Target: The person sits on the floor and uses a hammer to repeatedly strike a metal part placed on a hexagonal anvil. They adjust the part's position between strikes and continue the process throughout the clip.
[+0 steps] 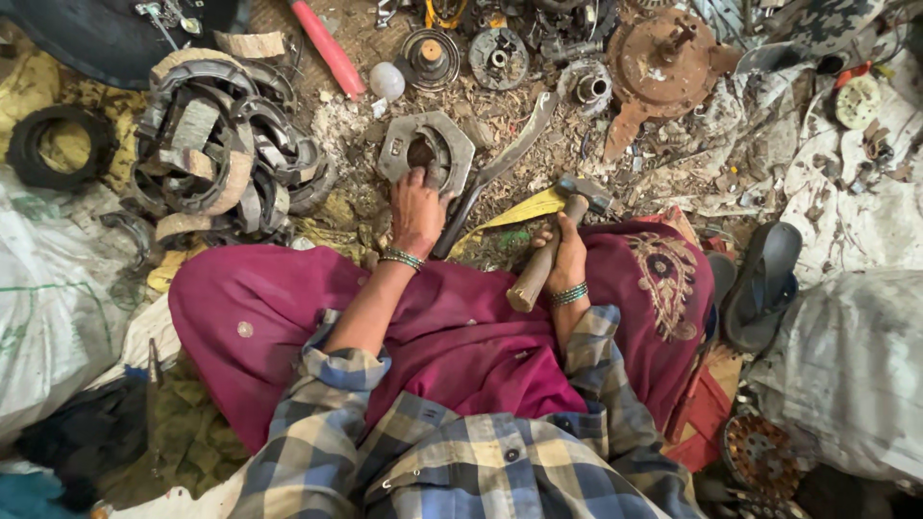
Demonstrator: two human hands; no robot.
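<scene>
I sit on the ground with magenta cloth over my knees. My left hand (416,207) reaches forward and rests its fingers on a grey hexagonal metal plate (437,135) with a round hole, lying in the dirt. My right hand (567,252) grips the wooden handle of a hammer (556,240); its metal head points away from me, just right of the plate. Both wrists wear green bangles. A long dark metal bar (495,171) lies between the two hands.
A pile of curved brake shoes (216,144) sits at the left. Rusty discs and round metal parts (663,62) lie at the top, beside a red handle (327,46). A sandal (764,284) and white sacks (851,370) are at the right.
</scene>
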